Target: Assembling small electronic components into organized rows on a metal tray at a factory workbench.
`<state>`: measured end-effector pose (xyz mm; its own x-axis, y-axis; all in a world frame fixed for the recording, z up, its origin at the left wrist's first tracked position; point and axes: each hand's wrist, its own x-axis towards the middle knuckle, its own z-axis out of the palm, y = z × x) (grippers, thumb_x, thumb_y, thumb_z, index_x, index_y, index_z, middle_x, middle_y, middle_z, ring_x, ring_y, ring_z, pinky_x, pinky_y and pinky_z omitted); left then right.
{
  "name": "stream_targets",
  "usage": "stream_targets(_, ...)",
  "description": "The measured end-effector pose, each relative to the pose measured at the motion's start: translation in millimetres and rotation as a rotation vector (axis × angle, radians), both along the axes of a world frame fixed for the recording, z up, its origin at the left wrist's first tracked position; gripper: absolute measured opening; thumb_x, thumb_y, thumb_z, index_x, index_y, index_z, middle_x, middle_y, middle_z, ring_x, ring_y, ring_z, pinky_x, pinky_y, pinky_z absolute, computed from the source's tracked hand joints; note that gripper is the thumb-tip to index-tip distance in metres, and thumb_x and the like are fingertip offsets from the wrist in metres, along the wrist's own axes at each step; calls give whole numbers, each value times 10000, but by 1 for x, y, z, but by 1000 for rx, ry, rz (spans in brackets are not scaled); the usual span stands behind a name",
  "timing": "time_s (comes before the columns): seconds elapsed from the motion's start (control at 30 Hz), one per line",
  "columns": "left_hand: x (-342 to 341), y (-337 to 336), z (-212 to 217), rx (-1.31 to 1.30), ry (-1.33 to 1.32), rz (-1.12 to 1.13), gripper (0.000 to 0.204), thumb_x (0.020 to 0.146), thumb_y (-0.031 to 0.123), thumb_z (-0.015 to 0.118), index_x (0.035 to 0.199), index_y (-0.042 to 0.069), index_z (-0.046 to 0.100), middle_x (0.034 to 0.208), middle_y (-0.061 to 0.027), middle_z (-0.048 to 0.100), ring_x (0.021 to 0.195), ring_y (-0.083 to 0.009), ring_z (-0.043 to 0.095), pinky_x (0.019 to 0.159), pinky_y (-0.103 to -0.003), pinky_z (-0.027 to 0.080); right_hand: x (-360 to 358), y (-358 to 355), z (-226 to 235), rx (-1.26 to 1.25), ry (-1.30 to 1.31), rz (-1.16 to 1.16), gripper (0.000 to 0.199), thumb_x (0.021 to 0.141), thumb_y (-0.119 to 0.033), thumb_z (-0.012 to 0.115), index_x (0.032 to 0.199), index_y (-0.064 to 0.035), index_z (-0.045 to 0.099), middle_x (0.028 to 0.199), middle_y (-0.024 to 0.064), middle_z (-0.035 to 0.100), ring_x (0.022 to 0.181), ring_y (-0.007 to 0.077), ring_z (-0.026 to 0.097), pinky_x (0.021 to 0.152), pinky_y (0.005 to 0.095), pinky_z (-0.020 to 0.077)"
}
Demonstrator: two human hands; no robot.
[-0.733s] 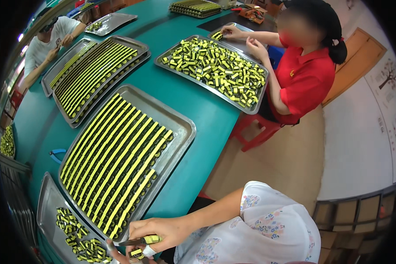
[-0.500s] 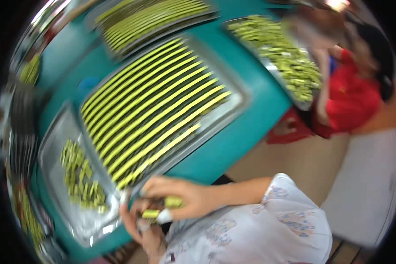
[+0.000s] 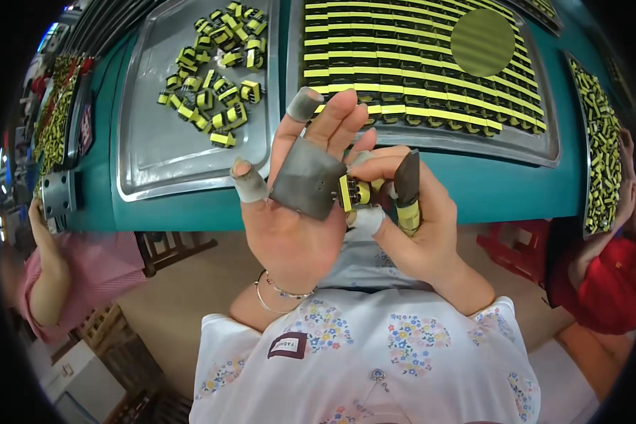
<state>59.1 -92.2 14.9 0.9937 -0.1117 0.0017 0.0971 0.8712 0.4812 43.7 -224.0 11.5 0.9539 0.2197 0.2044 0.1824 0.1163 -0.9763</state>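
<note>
My left hand (image 3: 290, 237) is palm up with its fingers stretched and apart, and tape covers its thumb tip and a fingertip. A dark square pad (image 3: 307, 178) lies across that palm. My right hand (image 3: 420, 233) pinches a small yellow-and-black transformer (image 3: 353, 193) with pins, at the pad's right edge. The same hand also has a black-and-yellow piece (image 3: 407, 191) tucked among its fingers; its kind is unclear. Beyond my hands, a metal tray (image 3: 155, 166) carries a loose heap of similar transformers (image 3: 222, 99).
Right of it, a larger metal tray (image 3: 526, 150) bears neat rows of transformers on the green table (image 3: 431, 166). At far right, a person in red (image 3: 615, 283) sits by another filled tray (image 3: 592, 152). A person in pink check (image 3: 85, 272) works at far left.
The view has swung round and steadied, so the trays now lie straight ahead. My left hand has opened out, showing the dark pad, and the right hand's transformer is beside it.
</note>
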Motion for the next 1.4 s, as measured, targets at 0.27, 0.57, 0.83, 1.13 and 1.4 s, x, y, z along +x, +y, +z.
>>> stream_targets(0.27,-15,-4,13,271,-102,99,922,814,748,316,1373,16,266,1419,-211,314,1323,-316,307,1094,-432,239,-7,7,0,-192,-262,-95,427,604,124,545,1009,-9,575,948,132,545,828,253,558,694,313,457)
stream_targets(0.57,-26,-6,13,492,-188,133,1021,774,799,256,1402,-5,216,1445,-204,282,1356,-311,256,1124,-416,152,-12,3,14,-257,-324,-56,442,568,123,617,979,-41,630,885,108,540,740,221,559,601,279,455)
stream_targets(0.83,-36,-9,11,741,-182,152,1071,751,834,179,1424,1,197,1459,-194,268,1360,-323,247,1116,-451,149,-16,1,16,-283,-289,-24,411,555,129,533,927,-6,644,825,90,558,736,186,552,637,279,462)
stream_targets(1.13,-30,-9,-1,712,-206,53,1099,733,847,208,1442,9,154,1476,-207,225,1376,-343,202,1116,-501,108,-9,-1,3,-241,-209,-25,350,561,103,555,884,-6,635,777,67,550,720,195,536,638,287,431)
stream_targets(1.4,-23,-11,-1,737,-173,9,1121,705,856,291,1452,36,131,1480,-220,203,1378,-366,182,1117,-502,94,-1,-10,-2,-203,-130,23,343,568,88,578,892,-14,619,817,87,582,739,201,554,657,289,444)
